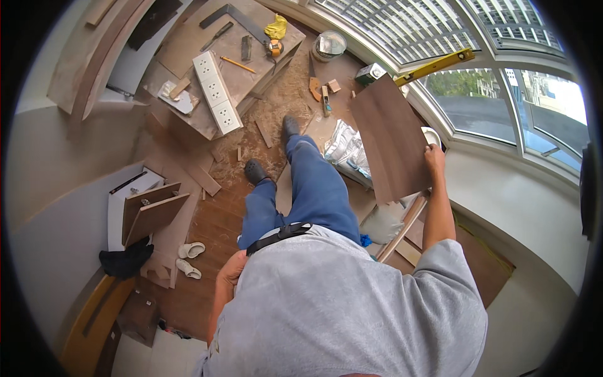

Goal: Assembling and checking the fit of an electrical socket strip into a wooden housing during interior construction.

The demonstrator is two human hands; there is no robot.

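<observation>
My right hand [434, 160] grips the near right edge of a dark brown wood-grain panel [392, 141]. The panel is held up at my right side, near the window. Down by my left hip is my left hand [233, 266], next to the black belt [279, 235]; its fingers are mostly hidden by my body and shirt. Below the panel, a silvery plastic sheet or bag [345, 146] shows on the left.
A dusty worktable [188, 119] carries a white multi-socket strip [217, 94], a pencil [239, 65], a square [242, 24] and a tape measure [274, 47]. Sawdust, offcuts, a handsaw [315, 85] and a bucket [329, 46] lie ahead. A yellow spirit level [435, 66] leans at the window.
</observation>
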